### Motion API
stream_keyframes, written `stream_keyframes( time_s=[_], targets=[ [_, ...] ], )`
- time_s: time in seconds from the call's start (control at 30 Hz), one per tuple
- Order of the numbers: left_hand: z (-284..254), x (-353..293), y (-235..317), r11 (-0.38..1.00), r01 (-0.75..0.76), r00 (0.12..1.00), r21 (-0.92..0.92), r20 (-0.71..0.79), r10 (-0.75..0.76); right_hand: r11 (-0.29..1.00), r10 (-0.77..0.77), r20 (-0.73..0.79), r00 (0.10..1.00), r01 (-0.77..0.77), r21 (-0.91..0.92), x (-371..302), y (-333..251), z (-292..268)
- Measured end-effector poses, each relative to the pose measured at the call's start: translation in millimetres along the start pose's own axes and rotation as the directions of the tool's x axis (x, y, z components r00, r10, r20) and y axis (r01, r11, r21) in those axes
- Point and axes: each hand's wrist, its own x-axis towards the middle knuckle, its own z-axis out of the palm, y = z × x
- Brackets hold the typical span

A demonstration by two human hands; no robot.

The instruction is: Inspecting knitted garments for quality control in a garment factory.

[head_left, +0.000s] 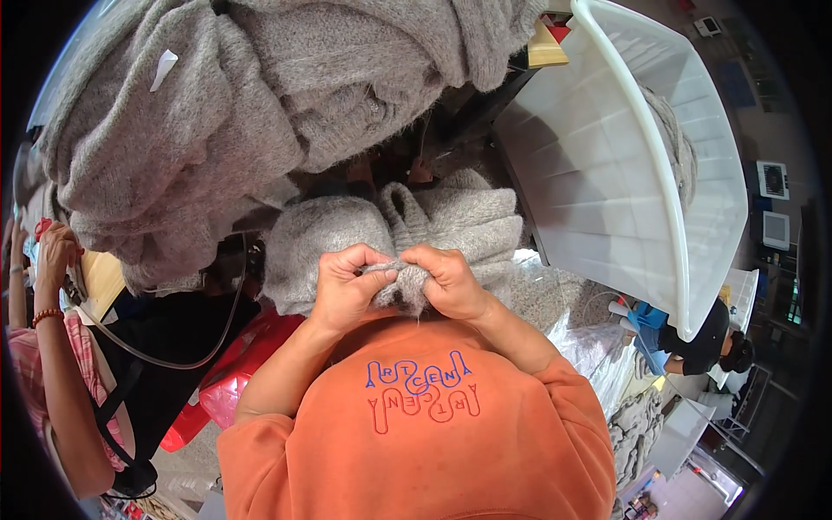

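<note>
A grey knitted garment (325, 227) lies bunched in front of me, with a ribbed part folded over at its right. Close to my chest, my left hand (348, 286) pinches a gathered edge of the knit between thumb and fingers. Right beside it, my right hand (449, 282) grips the same edge, thumb and forefinger pressed together. A short flap of the knit hangs down between both hands. What lies inside the fingertips is hidden.
A big heap of grey knitwear (199, 113) fills the far left, with a white tag (163, 69) on it. At right stands a large white plastic bin (589, 165). A co-worker's arm (74, 381) is at left, near a red bag (227, 390). Another person (706, 338) is farther right.
</note>
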Motion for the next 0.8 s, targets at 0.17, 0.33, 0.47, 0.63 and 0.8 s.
stream_keyframes(
  time_s=[0.17, 0.33, 0.47, 0.63, 0.8],
  targets=[
    [4.2, -2.2, 8.2, 0.983, -0.083, 0.996, 0.164, -0.009, 0.086, 0.995, -0.066, -0.041, 0.997, 0.063, -0.074, -4.6, -0.9, 1.0],
    [10.9, -4.2, 9.8, 0.882, -0.329, 0.935, 0.338, -0.016, 0.355, 0.975, -0.147, -0.104, 0.984, 0.126, -0.182, -4.2, -8.4, 2.3],
    [18.7, -5.7, 8.2, 0.827, -0.398, 0.888, 0.397, -0.063, 0.456, 0.885, -0.291, -0.166, 0.942, 0.199, -0.422, -0.9, -15.5, 5.3],
    [26.0, -3.7, 6.2, 0.688, -0.523, 0.758, 0.504, -0.096, 0.646, 0.903, -0.303, -0.230, 0.925, 0.202, -0.378, 7.3, -17.3, 7.0],
    [24.1, -7.8, 5.8, 0.511, -0.621, 0.641, 0.594, 0.011, 0.767, 0.922, -0.266, -0.193, 0.944, 0.191, -0.338, 3.4, -20.6, 1.2]
  ],
)
